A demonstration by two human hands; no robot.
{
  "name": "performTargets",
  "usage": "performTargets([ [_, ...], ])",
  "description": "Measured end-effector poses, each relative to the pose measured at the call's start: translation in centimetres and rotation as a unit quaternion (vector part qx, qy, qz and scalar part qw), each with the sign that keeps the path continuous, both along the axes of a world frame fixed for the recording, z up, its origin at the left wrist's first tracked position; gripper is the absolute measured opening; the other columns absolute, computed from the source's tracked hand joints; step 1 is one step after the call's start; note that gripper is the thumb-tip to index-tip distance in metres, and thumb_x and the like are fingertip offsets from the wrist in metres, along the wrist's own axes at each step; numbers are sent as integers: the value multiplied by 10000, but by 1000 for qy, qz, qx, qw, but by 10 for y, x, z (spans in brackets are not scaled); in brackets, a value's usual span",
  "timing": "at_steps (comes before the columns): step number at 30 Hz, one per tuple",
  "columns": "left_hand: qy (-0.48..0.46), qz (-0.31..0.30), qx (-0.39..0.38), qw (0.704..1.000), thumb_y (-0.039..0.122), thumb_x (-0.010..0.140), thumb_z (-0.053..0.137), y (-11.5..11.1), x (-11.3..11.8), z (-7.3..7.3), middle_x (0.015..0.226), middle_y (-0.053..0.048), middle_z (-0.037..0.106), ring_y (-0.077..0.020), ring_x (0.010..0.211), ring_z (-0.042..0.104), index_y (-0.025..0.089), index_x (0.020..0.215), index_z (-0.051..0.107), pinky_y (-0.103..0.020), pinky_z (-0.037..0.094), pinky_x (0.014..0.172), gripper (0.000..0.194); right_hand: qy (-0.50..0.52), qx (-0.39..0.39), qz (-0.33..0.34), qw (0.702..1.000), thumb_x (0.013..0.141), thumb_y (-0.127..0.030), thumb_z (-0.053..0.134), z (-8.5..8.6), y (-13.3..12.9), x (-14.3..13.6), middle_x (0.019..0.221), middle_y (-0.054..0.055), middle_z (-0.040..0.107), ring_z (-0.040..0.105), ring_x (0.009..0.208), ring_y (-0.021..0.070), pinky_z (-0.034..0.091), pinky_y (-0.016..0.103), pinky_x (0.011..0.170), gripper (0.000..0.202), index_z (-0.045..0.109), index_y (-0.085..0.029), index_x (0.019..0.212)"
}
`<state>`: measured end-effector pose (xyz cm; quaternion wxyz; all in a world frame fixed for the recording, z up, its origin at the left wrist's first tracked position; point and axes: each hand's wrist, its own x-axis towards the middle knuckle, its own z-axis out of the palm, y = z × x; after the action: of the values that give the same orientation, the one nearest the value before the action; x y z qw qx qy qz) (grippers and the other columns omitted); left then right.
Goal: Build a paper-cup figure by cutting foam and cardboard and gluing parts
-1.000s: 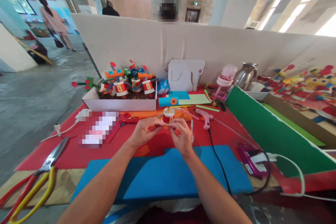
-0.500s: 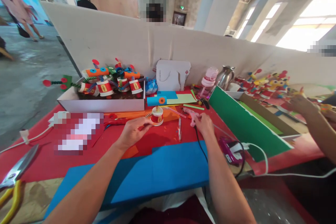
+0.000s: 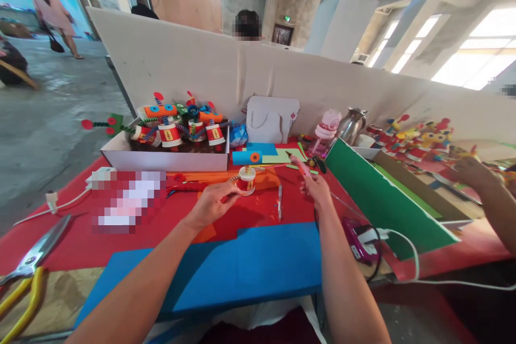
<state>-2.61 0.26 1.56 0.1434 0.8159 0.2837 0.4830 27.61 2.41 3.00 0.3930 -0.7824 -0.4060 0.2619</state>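
Note:
My left hand (image 3: 212, 204) pinches a small red-and-white paper cup (image 3: 246, 179), upside down, with twisted paper springs at its side and top. The fingers of my right hand (image 3: 317, 191) are wrapped round a pink hot glue gun (image 3: 301, 165), raised above the table with its nozzle to the upper left. Behind the cup lies a blue paper roll (image 3: 244, 158) bearing an orange-and-black eye. A pen (image 3: 279, 203) rests on the red table cover between my hands.
Finished paper-cup figures fill a white box (image 3: 169, 161) at the back left. Large yellow-handled scissors (image 3: 35, 258) lie at the left. A green-sided box (image 3: 387, 199) and a purple power strip (image 3: 360, 241) with cables are on the right. Another person's hand (image 3: 470, 172) works beyond.
My right hand has lifted and tilted the glue gun, its nozzle now higher. My left hand keeps hold of the cup. The whole view has shifted slightly.

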Motion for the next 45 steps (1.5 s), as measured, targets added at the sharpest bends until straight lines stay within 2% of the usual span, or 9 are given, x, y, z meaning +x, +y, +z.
performTargets([
  [2, 1, 2, 4, 1000, 177, 876, 570, 0, 0, 1, 784, -38, 716, -119, 709, 671, 165, 849, 657, -200, 521, 682, 91, 144, 98, 4, 985, 788, -245, 582, 11, -2, -6, 591, -20, 589, 621, 567, 115, 527, 212, 551, 84, 533, -182, 762],
  [4, 3, 4, 10, 1000, 180, 881, 565, 0, -1, 1, 786, -38, 718, -118, 707, 671, 164, 853, 658, -199, 521, 678, 99, 344, 172, 21, 923, 742, -230, 635, 23, -4, -14, 543, -47, 540, 574, 510, 83, 531, 190, 549, 119, 532, -178, 714],
  [7, 3, 2, 16, 1000, 188, 887, 561, 0, 0, 1, 787, -38, 720, -117, 705, 675, 161, 852, 661, -196, 524, 676, 109, 521, 142, 84, 838, 801, -293, 603, 36, -7, -26, 505, -57, 496, 483, 427, 57, 484, 161, 457, 145, 567, -164, 746],
  [9, 2, 3, 24, 1000, 195, 883, 573, 1, 0, 0, 798, -36, 725, -118, 716, 681, 162, 859, 665, -195, 528, 689, 101, 547, 133, 117, 818, 825, -315, 602, 42, -10, -34, 520, -59, 508, 467, 418, 53, 464, 156, 428, 159, 565, -170, 771],
  [15, 16, 41, 54, 998, 209, 886, 567, 3, -1, -4, 764, -19, 724, -115, 684, 677, 175, 823, 659, -186, 522, 637, 116, 473, 196, 229, 828, 803, -340, 631, 56, -27, -58, 861, 3, 680, 591, 577, 100, 388, 165, 367, 215, 532, -230, 959],
  [21, 11, 78, 88, 993, 210, 893, 549, 7, -8, -1, 775, -26, 731, -115, 711, 682, 171, 804, 649, -193, 535, 676, 140, 351, 219, 299, 860, 789, -444, 652, 52, -40, -79, 527, -73, 492, 443, 449, 83, 286, 165, 360, 296, 452, -226, 786],
  [26, 44, 93, 87, 991, 196, 912, 514, 13, -21, 2, 813, -47, 730, -124, 753, 679, 165, 833, 660, -205, 533, 712, 169, 178, 203, 312, 911, 827, -502, 586, 41, -45, -75, 512, -58, 508, 445, 466, 95, 369, 211, 454, 317, 460, -217, 767],
  [30, 53, 103, 98, 988, 192, 913, 519, 16, -26, 3, 803, -51, 724, -132, 741, 673, 162, 842, 666, -213, 531, 698, 166, 78, 203, 325, 920, 837, -511, 551, 35, -52, -70, 552, -27, 541, 511, 520, 121, 427, 244, 525, 318, 478, -212, 760],
  [45, 55, 96, 150, 982, 172, 923, 497, 17, -31, -3, 876, -66, 735, -130, 799, 685, 173, 916, 686, -221, 552, 744, 188, 59, 195, 345, 916, 858, -395, 570, 32, -68, -74, 578, -35, 495, 425, 484, 115, 337, 222, 432, 185, 544, -219, 808],
])
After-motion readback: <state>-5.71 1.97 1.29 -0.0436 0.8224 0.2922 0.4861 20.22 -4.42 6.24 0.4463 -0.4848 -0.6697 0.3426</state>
